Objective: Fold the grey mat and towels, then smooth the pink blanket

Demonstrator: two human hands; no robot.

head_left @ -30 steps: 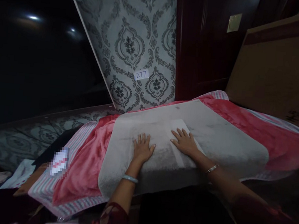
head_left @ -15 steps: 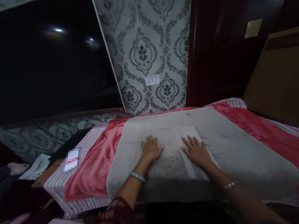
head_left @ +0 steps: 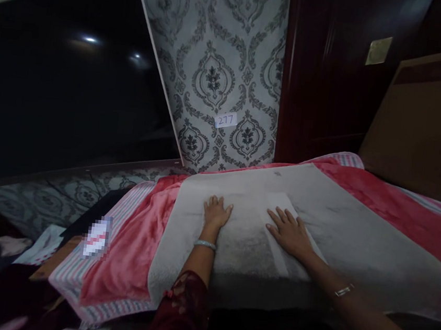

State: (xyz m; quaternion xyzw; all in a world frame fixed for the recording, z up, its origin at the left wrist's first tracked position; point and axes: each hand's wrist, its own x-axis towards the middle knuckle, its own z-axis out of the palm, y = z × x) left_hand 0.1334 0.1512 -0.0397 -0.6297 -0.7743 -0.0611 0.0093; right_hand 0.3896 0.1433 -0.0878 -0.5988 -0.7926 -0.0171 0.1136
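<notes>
Fingers (head_left: 214, 203) apart and gripping nothing, left hand (head_left: 216, 214) and right hand (head_left: 291, 234) are resting palm-down on a grey cloth (head_left: 340, 225), which is lying over a red blanket (head_left: 129, 244). Uneven pushing could be rucking the cloth or sliding it across the loose blanket. Beyond the cloth, a wall card (head_left: 226, 120) is reading "277"; left of the cloth, a pixelated label (head_left: 96, 238) is showing nothing legible.

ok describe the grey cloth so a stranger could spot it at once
Start from the big dark screen at upper left, then look down and right to the red fabric with striped edging. Between two red stretches, under the left hand and right hand, lies the grey cloth. Its smudgy grey sets it apart from the red and stripes beside it.
</notes>
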